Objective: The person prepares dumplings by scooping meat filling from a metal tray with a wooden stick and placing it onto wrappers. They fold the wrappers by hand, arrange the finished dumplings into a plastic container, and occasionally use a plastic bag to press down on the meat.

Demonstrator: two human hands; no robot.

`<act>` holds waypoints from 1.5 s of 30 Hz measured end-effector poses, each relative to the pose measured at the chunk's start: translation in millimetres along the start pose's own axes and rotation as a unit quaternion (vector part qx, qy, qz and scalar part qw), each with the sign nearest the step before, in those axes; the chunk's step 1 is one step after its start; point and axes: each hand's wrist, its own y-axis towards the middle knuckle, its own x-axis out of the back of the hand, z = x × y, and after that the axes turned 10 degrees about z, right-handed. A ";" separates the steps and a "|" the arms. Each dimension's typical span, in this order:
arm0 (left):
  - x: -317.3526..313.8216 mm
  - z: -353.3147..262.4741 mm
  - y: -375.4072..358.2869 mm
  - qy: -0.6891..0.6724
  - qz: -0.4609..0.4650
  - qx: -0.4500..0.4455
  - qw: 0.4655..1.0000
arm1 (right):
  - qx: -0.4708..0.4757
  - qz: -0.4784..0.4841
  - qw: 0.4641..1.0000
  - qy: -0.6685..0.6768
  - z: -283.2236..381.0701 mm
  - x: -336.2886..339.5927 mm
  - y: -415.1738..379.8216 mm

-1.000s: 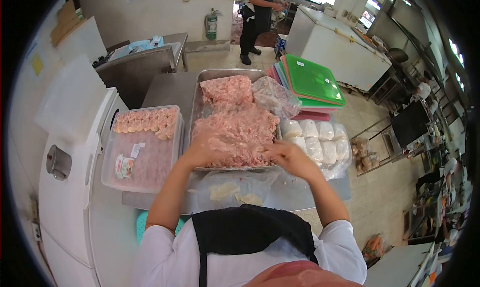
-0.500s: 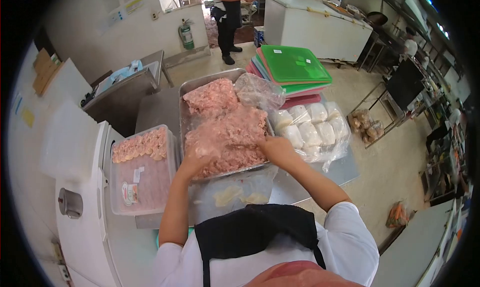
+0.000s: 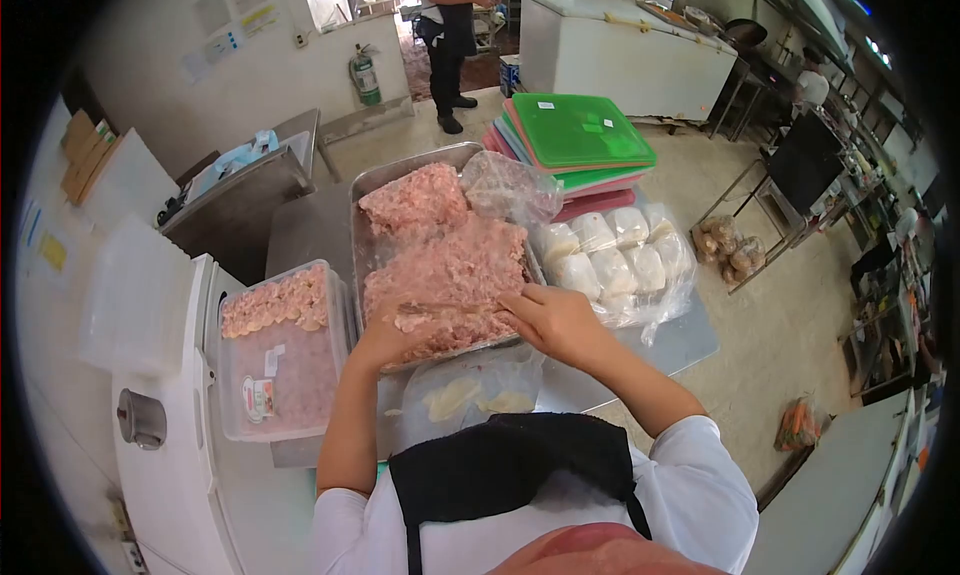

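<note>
My right hand (image 3: 552, 320) is closed on one end of a thin brown stick-like tool (image 3: 445, 307), held level over the front of a metal tray (image 3: 354, 225). The tool's other end reaches my left hand (image 3: 383, 335), whose fingers are curled around something pale that I cannot make out. Pink ground meat (image 3: 445, 260) fills much of the tray, with a higher mound at the back. Just in front of the tray, pale yellowish flat pieces (image 3: 452, 400) lie on a clear plastic sheet (image 3: 415, 390).
Left of the tray stands a clear plastic box (image 3: 285, 375) with rows of filled pieces. At the right are wrapped white packs (image 3: 620, 265) and stacked lids, a green lid (image 3: 585, 130) uppermost. A person (image 3: 447, 35) stands at the back near a white chest freezer (image 3: 620, 60).
My right hand has come away from the tray's right edge, moving inward and left. The brown tool now shows between my hands. My left hand stays near the tray's front left.
</note>
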 end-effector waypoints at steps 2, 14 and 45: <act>2.0 10.4 -6.1 0.007 -0.026 0.012 1.000 | 0.021 -0.033 0.999 -0.020 7.7 -4.8 -0.5; 10.4 2.1 -12.5 0.110 -0.006 -0.023 0.994 | 0.005 0.068 0.984 0.162 -5.6 -0.9 1.3; 1.6 -20.2 -12.5 0.119 -0.022 -0.006 0.993 | -0.030 0.096 0.991 0.086 -12.6 10.6 -0.9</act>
